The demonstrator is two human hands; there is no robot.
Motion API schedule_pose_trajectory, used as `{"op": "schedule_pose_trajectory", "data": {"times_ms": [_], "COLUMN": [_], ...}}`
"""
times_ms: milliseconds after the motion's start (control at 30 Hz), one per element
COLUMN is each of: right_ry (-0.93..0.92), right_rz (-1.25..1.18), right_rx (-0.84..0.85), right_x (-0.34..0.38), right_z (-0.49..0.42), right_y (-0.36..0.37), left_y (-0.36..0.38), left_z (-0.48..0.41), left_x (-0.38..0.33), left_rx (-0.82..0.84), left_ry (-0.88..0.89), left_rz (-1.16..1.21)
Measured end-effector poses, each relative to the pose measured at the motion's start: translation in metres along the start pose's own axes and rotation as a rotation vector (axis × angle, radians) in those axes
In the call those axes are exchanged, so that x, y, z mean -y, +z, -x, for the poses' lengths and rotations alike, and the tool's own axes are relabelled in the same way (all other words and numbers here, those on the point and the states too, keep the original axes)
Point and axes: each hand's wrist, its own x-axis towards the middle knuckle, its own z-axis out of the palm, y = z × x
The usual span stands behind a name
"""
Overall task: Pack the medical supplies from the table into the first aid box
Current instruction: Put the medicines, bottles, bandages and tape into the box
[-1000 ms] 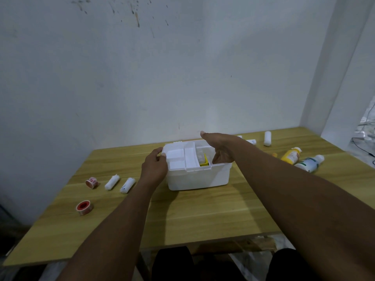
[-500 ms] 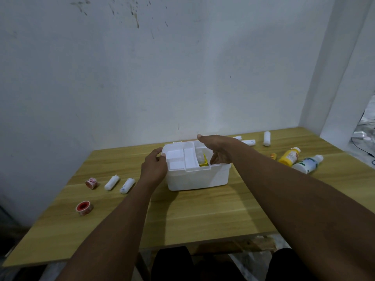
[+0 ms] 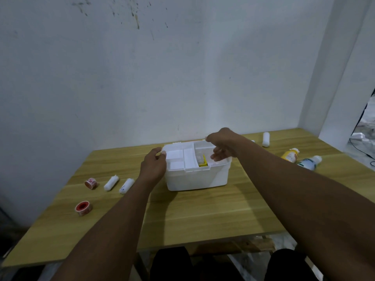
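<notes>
Both hands work the open white plastic first aid box point(image 3: 195, 175): your left hand point(image 3: 153, 166) grips its rim, your right hand point(image 3: 222, 148) hovers spread and empty; steady it before loading.

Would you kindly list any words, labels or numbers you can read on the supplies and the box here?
None can be read.
Yellow bottle: label print too blurred.
White bottle: green marking, illegible.
Tape roll: red print, too small.
Bandage roll: faint marks, unreadable.
First aid box: no text visible.
</notes>
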Motion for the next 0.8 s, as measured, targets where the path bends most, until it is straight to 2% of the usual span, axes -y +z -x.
{"op": "schedule_pose_trajectory", "data": {"times_ms": [133, 300, 500, 633, 800], "right_ry": [-0.122, -0.146, -0.227, -0.24, -0.14], "right_rz": [-0.005, 0.02, 0.031, 0.065, 0.087], "right_rx": [-0.144, -0.099, -0.14, -0.236, -0.352], "right_x": [-0.001, -0.011, -0.016, -0.027, -0.055], "right_z": [0.001, -0.005, 0.001, 0.008, 0.017], "right_y": [-0.017, -0.024, -0.032, -0.059, -0.119], "left_y": [0.006, 0.016, 0.015, 0.012, 0.054], "left_z": [-0.006, -0.009, -0.01, -0.018, -0.013], "left_x": [0.0, 0.003, -0.003, -0.022, -0.075], "left_rx": [-0.009, -0.036, -0.035, -0.091, -0.094], "left_ry": [0.001, 0.025, 0.083, 0.254, 0.48], "left_rz": [-0.006, -0.038, -0.169, -0.379, -0.439]}}
